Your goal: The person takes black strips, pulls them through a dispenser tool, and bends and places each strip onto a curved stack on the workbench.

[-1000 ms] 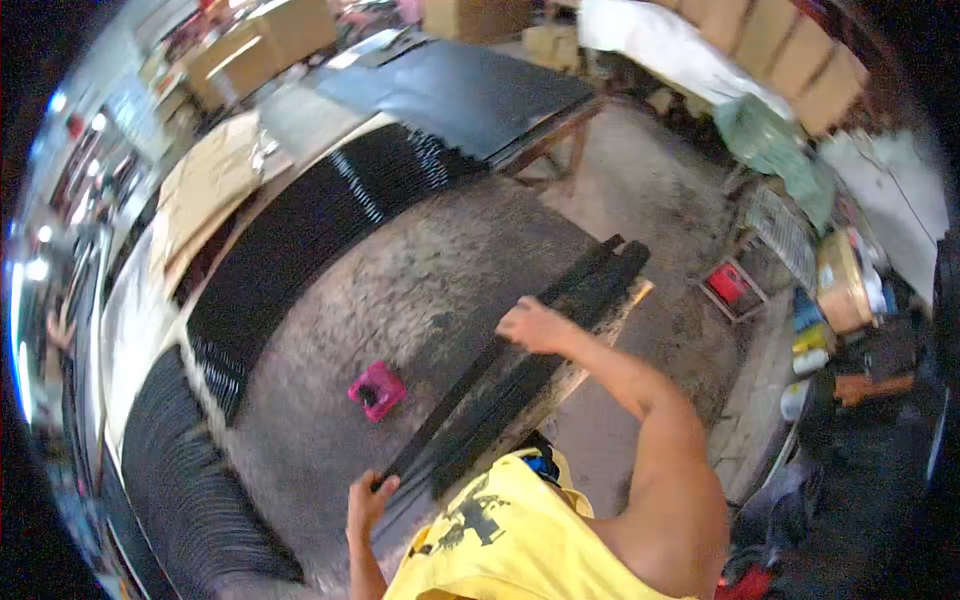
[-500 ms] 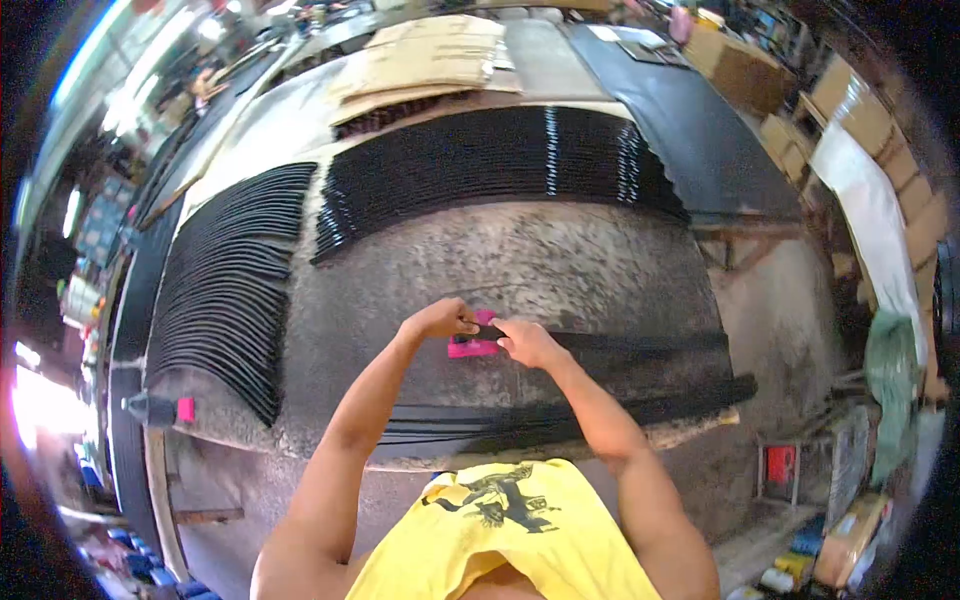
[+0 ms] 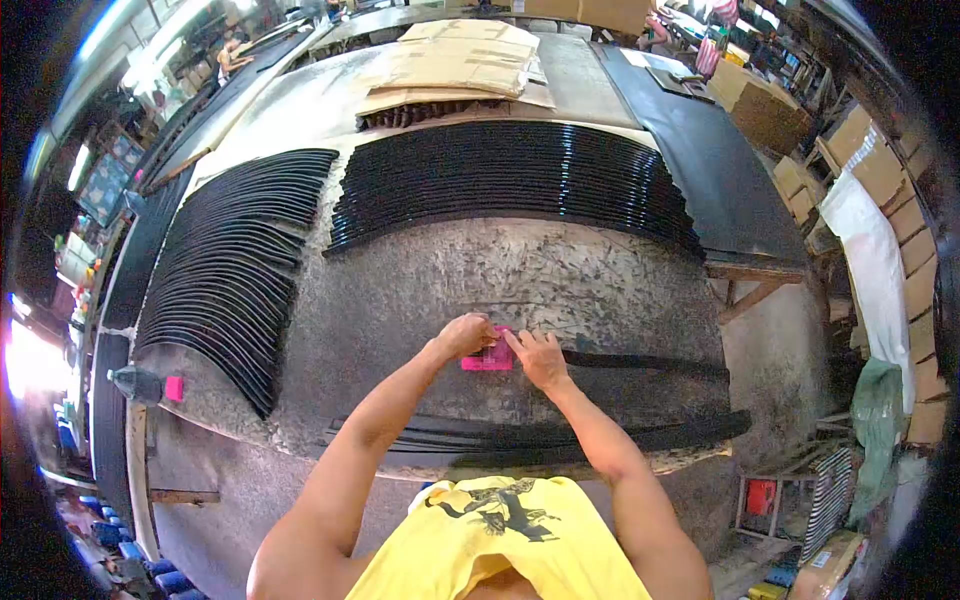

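Observation:
A pink holder (image 3: pixel 487 361) lies on the worn table (image 3: pixel 520 260) in front of me. Over its upper left edge is my left hand (image 3: pixel 469 336), fingers pinched together on something too small to make out. My right hand (image 3: pixel 540 358) is at the holder's right side, closed on the end of a black strip (image 3: pixel 650 365) that runs off to the right across the table. Nearer my body lies a bundle of black strips (image 3: pixel 560 437) along the table's front edge.
Rows of black strips (image 3: pixel 225 270) lie at the left, and more (image 3: pixel 510 175) across the back. Cardboard sheets (image 3: pixel 460 60) are stacked behind them. A bottle (image 3: pixel 135 383) and a pink block (image 3: pixel 174 388) sit at the left corner. Another person (image 3: pixel 231 58) is far back left.
The view has swung round from the right to face the table. My hands have left the front bundle with one strip and come together at the pink holder.

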A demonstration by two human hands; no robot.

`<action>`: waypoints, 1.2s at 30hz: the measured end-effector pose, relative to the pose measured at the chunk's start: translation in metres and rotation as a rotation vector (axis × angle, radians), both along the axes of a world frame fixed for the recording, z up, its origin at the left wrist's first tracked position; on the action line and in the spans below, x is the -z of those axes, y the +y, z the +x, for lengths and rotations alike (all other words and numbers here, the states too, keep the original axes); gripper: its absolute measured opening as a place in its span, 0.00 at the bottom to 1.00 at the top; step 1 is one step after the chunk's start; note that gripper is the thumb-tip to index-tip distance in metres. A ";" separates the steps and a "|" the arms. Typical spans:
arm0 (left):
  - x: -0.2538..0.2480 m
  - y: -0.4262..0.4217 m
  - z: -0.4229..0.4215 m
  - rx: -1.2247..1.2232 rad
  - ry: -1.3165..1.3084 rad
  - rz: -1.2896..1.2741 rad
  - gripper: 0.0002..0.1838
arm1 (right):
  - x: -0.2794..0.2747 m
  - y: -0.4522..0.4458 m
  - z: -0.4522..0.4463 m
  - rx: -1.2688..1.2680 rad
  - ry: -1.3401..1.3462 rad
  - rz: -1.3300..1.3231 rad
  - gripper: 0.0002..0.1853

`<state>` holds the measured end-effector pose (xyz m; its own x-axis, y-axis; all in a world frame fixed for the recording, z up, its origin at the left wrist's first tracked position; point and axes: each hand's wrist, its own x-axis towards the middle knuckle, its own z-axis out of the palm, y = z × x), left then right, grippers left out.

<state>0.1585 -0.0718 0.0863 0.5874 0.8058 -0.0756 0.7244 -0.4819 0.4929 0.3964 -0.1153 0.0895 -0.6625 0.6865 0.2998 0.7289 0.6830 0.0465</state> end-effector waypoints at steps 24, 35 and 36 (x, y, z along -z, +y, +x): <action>-0.016 -0.070 -0.080 -0.154 0.231 0.335 0.15 | 0.036 -0.010 -0.049 -0.045 0.064 -0.065 0.32; -0.027 -0.103 -0.147 -0.317 0.341 0.261 0.12 | 0.046 -0.009 -0.043 -0.049 0.114 -0.058 0.33; -0.032 -0.110 -0.164 -0.393 0.322 0.235 0.12 | 0.047 -0.009 -0.043 -0.046 0.089 -0.052 0.33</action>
